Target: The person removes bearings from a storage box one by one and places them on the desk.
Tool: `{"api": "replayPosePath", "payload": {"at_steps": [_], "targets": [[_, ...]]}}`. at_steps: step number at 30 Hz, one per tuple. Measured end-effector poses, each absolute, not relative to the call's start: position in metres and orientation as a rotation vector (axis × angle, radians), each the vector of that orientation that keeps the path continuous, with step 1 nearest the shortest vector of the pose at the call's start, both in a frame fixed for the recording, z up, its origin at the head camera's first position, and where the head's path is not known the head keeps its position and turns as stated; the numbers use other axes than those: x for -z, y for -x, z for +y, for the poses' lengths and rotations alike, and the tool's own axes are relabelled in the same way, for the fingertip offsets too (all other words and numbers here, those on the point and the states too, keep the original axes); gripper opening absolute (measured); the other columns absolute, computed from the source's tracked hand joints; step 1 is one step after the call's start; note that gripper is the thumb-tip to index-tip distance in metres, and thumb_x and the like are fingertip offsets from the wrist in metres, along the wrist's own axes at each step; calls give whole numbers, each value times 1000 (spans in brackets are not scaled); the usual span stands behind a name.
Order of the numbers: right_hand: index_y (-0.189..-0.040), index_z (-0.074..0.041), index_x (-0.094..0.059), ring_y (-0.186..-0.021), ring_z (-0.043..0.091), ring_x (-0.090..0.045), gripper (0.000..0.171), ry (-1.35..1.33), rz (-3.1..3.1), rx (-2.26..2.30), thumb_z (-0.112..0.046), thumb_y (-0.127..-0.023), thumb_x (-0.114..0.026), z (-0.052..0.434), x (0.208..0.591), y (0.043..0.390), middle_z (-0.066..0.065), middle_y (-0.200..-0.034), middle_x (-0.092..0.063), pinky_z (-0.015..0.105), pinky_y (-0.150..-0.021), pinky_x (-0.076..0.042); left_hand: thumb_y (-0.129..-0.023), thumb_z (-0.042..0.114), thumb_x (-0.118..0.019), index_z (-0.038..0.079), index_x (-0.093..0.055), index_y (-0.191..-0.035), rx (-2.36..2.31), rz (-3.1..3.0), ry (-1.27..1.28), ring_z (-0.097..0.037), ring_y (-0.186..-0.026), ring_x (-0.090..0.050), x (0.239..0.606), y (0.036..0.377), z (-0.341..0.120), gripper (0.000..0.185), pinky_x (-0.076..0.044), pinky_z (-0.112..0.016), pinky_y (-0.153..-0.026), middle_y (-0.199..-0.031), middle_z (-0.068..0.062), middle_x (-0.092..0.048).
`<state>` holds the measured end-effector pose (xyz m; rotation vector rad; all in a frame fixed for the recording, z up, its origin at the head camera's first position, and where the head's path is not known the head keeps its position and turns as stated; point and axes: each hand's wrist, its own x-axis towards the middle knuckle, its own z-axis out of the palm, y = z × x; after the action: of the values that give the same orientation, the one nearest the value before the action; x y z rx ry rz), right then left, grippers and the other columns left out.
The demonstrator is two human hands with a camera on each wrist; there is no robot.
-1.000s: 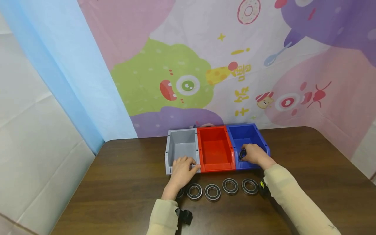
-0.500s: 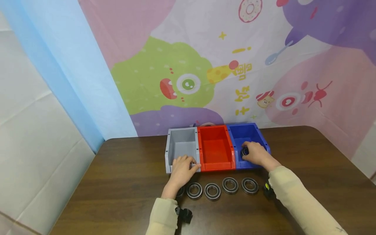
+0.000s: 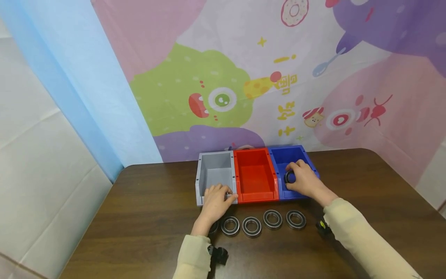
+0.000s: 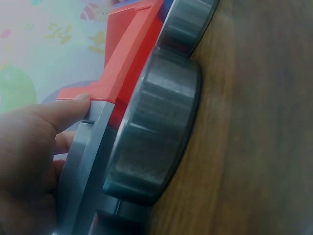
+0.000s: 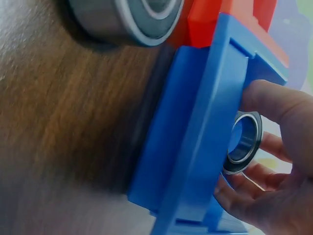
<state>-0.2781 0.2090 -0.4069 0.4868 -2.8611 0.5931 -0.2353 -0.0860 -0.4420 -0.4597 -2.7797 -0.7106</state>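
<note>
Dark wooden table (image 3: 348, 182) in front of a cartoon backdrop (image 3: 223, 77), with three bins in a row: grey bin (image 3: 215, 170), red bin (image 3: 256, 170), blue bin (image 3: 280, 155). Right hand (image 3: 304, 180) inside the blue bin, fingers curled around a bearing ring (image 5: 243, 142), held on edge, its hole facing sideways toward the red bin; being round, no long axis. Ring just under the fingertips, above the bin floor. Left hand (image 3: 216, 199) resting on the front edge of the grey bin, thumb pressing at the corner, holding nothing else. Four more rings (image 3: 263, 223) lying flat in a row near the bins, between both arms, plus one partly hidden under the left wrist.
</note>
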Motion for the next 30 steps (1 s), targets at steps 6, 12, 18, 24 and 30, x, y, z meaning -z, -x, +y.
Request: {"api": "replayPosePath", "payload": {"at_steps": [6,12,18,24,30], "targets": [[-102,0,-53,-81,29,-51,48,-514,-2831,-610,-17,-63,-76,211,398,265,18,-98,-46,45,-74,-45,-84,41,-58,17,-60,-83,689,-2779,468,-15,-72,-39,443,237,-86,24,-25,-30,-69,-74,4,-48],[-100,0,-52,-80,25,-49,48,-558,-2777,-583,-15,-60,-76,217,397,251,14,-94,-45,41,-73,-43,-84,40,-59,16,-60,-83,692,-2769,466,-16,-72,-41,443,236,-87,24,-26,-30,-69,-75,3,-50],[-97,-3,-54,-78,21,-48,46,-635,-2767,-565,-16,-59,-77,220,400,233,9,-91,-45,38,-71,-43,-84,40,-58,17,-60,-83,689,-2758,476,-16,-73,-42,444,237,-87,24,-27,-30,-69,-76,3,-50],[-96,-4,-56,-79,18,-47,45,-671,-2780,-537,-16,-58,-76,223,408,215,7,-92,-45,36,-71,-44,-84,40,-58,17,-60,-83,690,-2756,476,-16,-73,-42,445,236,-88,23,-27,-30,-69,-77,3,-51],[-92,-9,-56,-75,13,-45,44,-715,-2804,-473,-17,-54,-77,231,415,202,2,-87,-44,31,-67,-43,-85,40,-58,16,-60,-84,703,-2761,474,-16,-73,-42,444,235,-86,24,-27,-30,-69,-77,2,-51]]}}
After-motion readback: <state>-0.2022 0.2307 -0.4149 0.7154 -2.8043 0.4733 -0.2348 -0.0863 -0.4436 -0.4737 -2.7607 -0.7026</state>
